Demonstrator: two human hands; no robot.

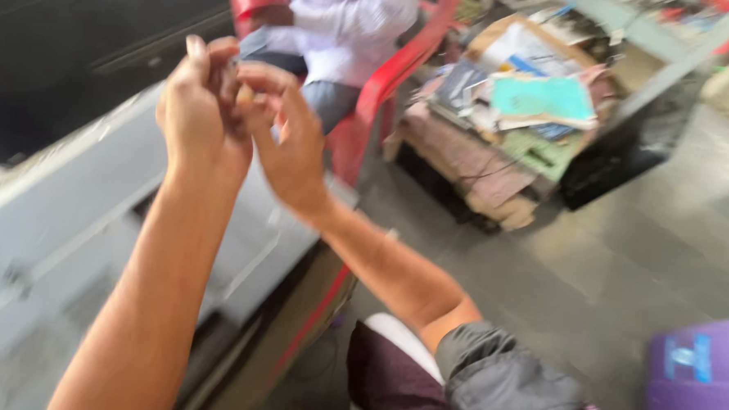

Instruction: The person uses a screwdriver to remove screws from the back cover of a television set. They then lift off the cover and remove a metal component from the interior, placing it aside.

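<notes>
My left hand [196,111] and my right hand [289,140] are raised together in front of me, fingertips meeting. Between the fingers sits a small pale object [245,95], too blurred to identify. Both hands pinch around it, the left with fingers curled, the right with thumb and forefinger closed toward the left. Below them lies a large grey flat panel [69,208] that slopes across the left of the view.
A person in a white shirt [348,16] sits on a red plastic chair [386,83] just beyond my hands. A heap of papers, books and cloth [516,113] lies on the concrete floor. A purple box [701,375] is at the lower right.
</notes>
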